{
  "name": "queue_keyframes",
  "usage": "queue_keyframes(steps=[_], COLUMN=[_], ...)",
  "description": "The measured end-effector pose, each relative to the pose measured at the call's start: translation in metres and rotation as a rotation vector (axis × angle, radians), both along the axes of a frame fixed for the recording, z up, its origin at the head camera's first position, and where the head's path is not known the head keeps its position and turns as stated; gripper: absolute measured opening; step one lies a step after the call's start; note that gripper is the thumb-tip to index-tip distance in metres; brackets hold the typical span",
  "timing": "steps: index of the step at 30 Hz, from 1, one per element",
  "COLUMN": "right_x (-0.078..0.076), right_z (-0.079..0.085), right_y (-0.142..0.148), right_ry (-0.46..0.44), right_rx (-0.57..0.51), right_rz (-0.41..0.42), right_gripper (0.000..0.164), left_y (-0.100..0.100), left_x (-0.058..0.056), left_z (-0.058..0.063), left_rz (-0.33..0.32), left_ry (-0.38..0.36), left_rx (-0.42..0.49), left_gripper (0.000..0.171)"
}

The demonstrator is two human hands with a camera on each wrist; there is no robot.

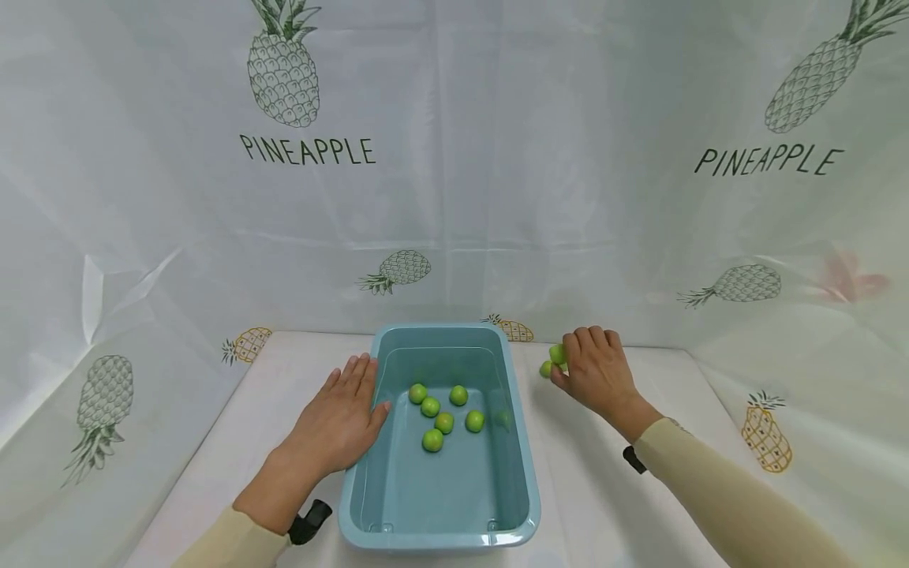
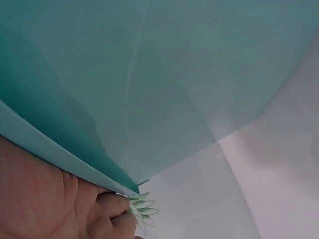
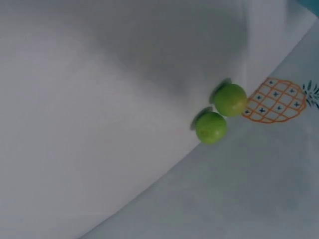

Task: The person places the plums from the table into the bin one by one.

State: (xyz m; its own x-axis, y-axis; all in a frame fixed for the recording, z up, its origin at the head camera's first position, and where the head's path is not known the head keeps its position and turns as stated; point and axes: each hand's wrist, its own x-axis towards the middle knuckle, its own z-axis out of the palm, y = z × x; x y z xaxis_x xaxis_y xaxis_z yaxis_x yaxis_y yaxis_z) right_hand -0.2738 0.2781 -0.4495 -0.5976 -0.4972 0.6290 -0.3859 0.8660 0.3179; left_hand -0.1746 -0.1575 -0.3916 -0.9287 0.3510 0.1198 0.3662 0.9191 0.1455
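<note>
In the head view my left hand rests along the left rim of a blue plastic basin, its fingers straight and its thumb at the inner edge. The left wrist view shows the palm against the basin wall. Several green limes lie in the basin. Right of the basin, my right hand pinches a lime between thumb and fingers. Beside it lies another lime, partly covered by the hand. Two limes sit close together in the right wrist view, where the hand is out of sight.
The basin stands on a white table. A pale curtain printed with pineapples hangs behind and at both sides, close to the table's far edge.
</note>
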Motion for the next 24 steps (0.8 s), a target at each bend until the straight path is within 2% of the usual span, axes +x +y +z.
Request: queue_keyframes(steps=[6,14,18,24], right_x=[0.004,0.021,0.035,0.054], right_z=[0.030,0.075,0.081,0.072], right_y=[-0.021,-0.073,-0.103,-0.137], right_ry=[0.056,-0.007,-0.071,-0.224], right_rx=[-0.102,-0.192,-0.183,-0.150], right_rz=[0.071,0.145,0.186,0.227], right_gripper=[0.037,0.036,0.037,0.039], left_y=[0.001,0.001,0.001,0.001], left_x=[0.001,-0.002,-0.002,-0.002], left_z=[0.001,-0.001,0.001,0.003], left_rz=[-0.002,0.003,0.001,-0.002], left_ry=[-0.005,-0.009,-0.015,-0.024], left_rx=[-0.005,0.008,0.008,0.013], left_gripper=[0.072,0.073,0.074,0.073])
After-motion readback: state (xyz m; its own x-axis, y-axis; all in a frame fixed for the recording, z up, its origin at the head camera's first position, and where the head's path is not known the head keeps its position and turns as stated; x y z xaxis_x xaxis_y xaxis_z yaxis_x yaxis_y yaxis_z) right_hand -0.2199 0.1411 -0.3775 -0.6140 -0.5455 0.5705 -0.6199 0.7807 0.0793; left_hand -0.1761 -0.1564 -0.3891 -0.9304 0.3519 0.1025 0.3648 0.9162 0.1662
